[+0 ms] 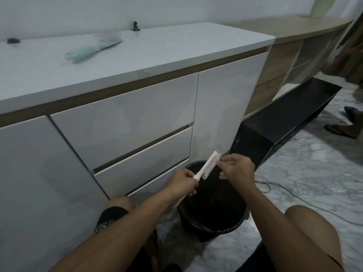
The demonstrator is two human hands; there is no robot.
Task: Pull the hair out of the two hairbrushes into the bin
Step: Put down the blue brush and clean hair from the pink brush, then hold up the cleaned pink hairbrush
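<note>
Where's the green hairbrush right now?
The green hairbrush lies on the white countertop, upper left of the head view, well above the black bin.

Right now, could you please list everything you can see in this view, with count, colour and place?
Pink hairbrush: one, pale pink, held over the bin.
Green hairbrush: one, pale green, lying on the countertop.
Bin: one, black, on the floor by the drawers.
Countertop: one, white, above the drawers.
Small black items: two, on the countertop by the wall.
Cable: one, on the marble floor, right.
Left hand: grips the pink brush's handle.
Right hand: fingertips pinching at the bristles.
</note>
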